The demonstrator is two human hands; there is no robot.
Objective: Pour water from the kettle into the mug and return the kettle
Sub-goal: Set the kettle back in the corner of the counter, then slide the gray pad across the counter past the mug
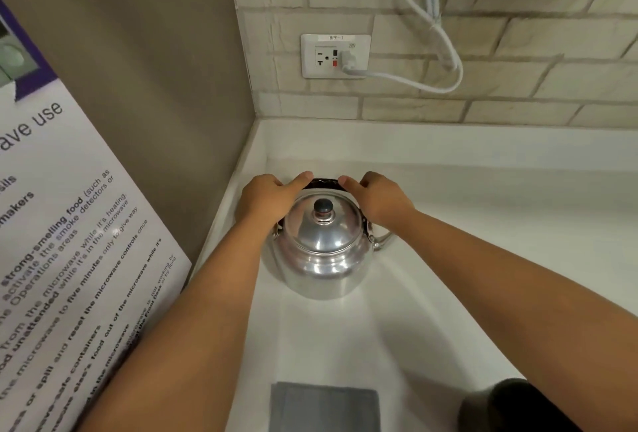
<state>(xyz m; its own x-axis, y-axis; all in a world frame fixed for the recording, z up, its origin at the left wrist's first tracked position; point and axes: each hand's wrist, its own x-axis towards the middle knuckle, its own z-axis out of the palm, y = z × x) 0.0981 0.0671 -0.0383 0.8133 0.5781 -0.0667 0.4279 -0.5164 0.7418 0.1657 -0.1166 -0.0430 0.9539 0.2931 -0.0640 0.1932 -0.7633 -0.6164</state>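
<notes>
A shiny metal kettle (pixel 321 252) with a domed lid and a dark knob stands on the white counter (pixel 483 224), in the corner by the wall. Its spout points right. Its dark handle (pixel 324 184) lies tipped back behind the lid. My left hand (pixel 267 198) grips the handle's left end and my right hand (pixel 378 198) grips its right end, thumbs on top. A dark round object (pixel 507 404), perhaps the mug, shows at the bottom right edge, partly hidden by my right forearm.
A grey folded cloth (pixel 324 407) lies at the counter's near edge. On the left wall panel hangs a microwave-use notice (pixel 69 259). A wall outlet (pixel 335 55) with a white plug and looping cord (pixel 431 34) sits on the brick backsplash.
</notes>
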